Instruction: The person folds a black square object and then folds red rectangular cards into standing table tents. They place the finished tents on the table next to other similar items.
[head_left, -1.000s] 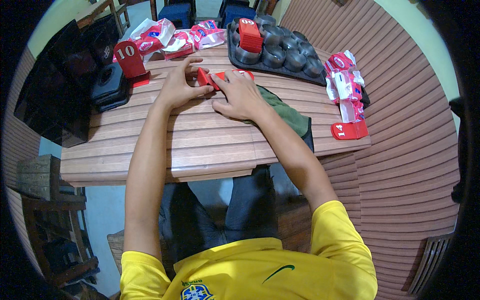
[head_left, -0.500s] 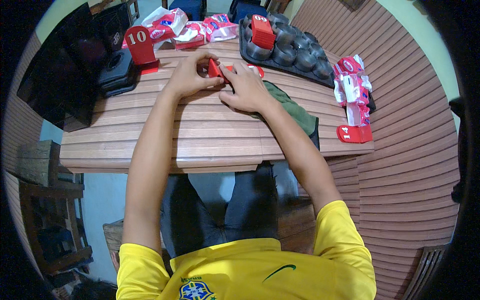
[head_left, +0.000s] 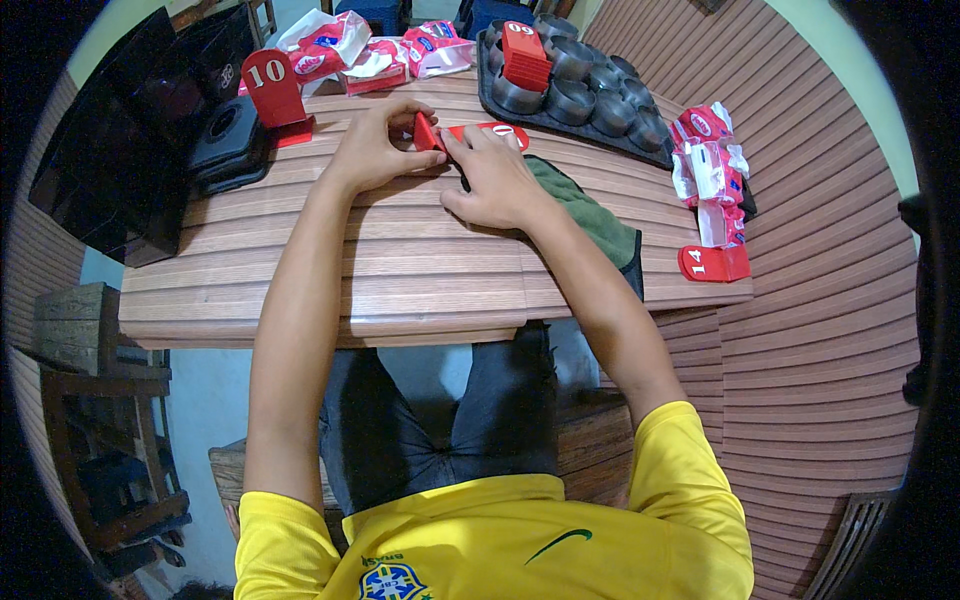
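A red table number stand lies on its back on the wooden table, its raised foot toward the left. My left hand is closed round that foot, thumb in front and fingers behind. My right hand bends its fingers over the middle of the stand and hides part of it, with the thumb held apart below. A green cloth with a dark edge lies under my right hand and wrist and spreads rightward; whether the fingers pinch any of it is hidden.
Another red number stand stands by a black box at left. Tissue packs line the back. A dark tray holds metal cups and stacked red stands. At right are more tissue packs and a red stand.
My right hand has shifted very slightly, and more of the lying stand's rounded end shows beyond its fingers. My left hand keeps its grip. The whole view has tilted a little.
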